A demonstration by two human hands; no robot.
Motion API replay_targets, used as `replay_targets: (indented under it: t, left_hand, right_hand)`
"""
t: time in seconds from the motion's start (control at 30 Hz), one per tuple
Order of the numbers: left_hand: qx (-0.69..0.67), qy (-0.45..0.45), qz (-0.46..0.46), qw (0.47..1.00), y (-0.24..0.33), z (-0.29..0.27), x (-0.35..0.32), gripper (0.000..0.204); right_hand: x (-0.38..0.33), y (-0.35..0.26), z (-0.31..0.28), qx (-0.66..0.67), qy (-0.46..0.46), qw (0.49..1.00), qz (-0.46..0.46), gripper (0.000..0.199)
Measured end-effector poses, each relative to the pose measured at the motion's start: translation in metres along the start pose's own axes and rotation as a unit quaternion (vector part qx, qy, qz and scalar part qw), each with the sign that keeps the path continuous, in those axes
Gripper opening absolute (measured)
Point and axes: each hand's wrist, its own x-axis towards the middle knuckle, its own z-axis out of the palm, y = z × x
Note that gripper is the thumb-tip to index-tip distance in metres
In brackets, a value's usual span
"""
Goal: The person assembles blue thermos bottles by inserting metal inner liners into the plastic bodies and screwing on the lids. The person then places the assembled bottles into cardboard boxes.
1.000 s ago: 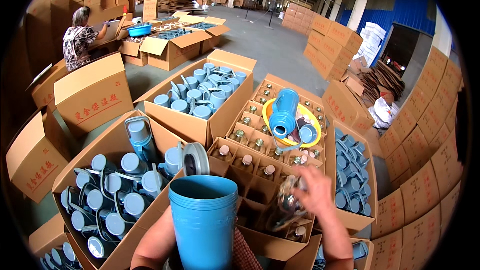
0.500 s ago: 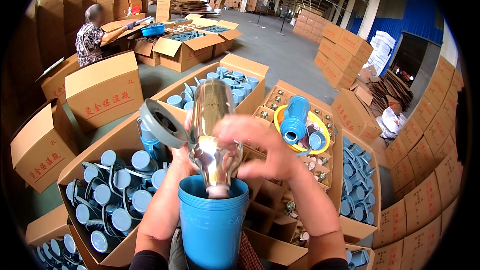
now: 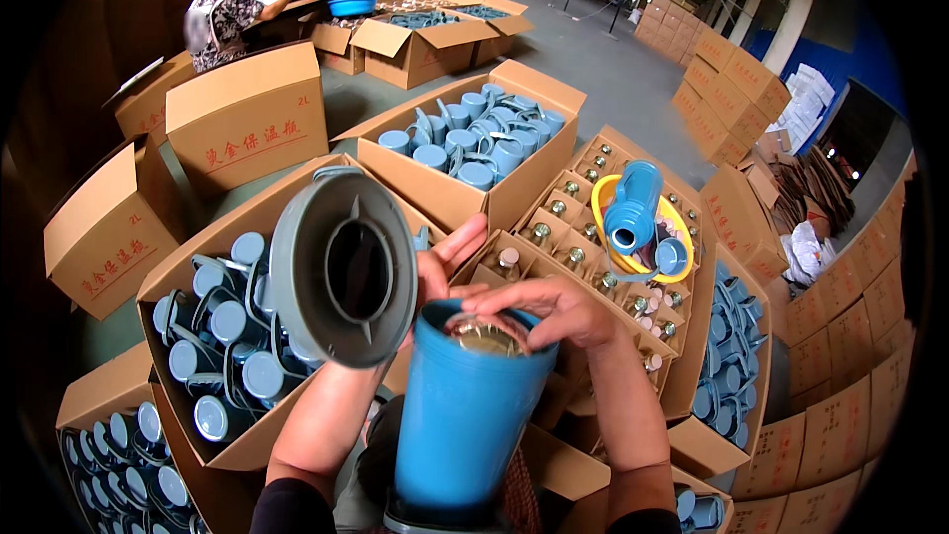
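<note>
A tall blue plastic flask shell stands upright between my forearms, with a shiny glass liner sunk into its mouth. My right hand rests over the rim, fingertips on the liner's top. My left hand holds up a grey round base cap, tilted so its hollow underside faces me, just left of the shell's mouth.
Open cartons surround me: blue lidded tops at left, more blue parts ahead, silver liners in a divider box, a finished blue flask on a yellow ring. A person works at far left. Stacked cartons line the right.
The silver liner, held above the shell before, has dropped down inside it. My right hand now covers the rim, and my left hand has raised the grey cap closer to the camera.
</note>
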Motion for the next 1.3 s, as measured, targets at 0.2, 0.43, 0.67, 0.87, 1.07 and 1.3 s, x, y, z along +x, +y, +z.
replay_targets:
  t: [0.2,0.43,0.67,0.87,1.07,1.3]
  left_hand:
    - [-0.176,0.374,-0.17,0.895,0.027,-0.006,0.006,0.053]
    - [0.134,0.47,0.051,0.871,0.035,-0.011,0.001,0.035]
    - [0.395,0.193,0.151,0.885,0.041,0.018,-0.014,0.072]
    - [0.311,0.013,-0.009,0.95,0.047,0.028,0.006,0.03]
    - [0.271,-0.018,-0.024,0.962,0.038,0.022,0.005,0.033]
    - [0.232,-0.026,-0.142,0.962,0.054,0.006,0.001,0.041]
  right_hand:
    - [0.013,-0.035,0.027,-0.302,0.059,0.95,0.046,0.03]
    - [0.025,-0.042,0.036,-0.396,0.049,0.906,0.141,0.018]
    - [0.004,0.029,0.017,0.021,0.38,0.903,-0.198,0.046]
    - [0.02,0.059,0.033,0.088,0.302,0.893,-0.321,0.056]
    - [0.009,0.072,0.036,-0.046,0.392,0.848,-0.355,0.05]
    - [0.0,0.044,0.051,-0.257,0.411,0.818,-0.309,0.045]
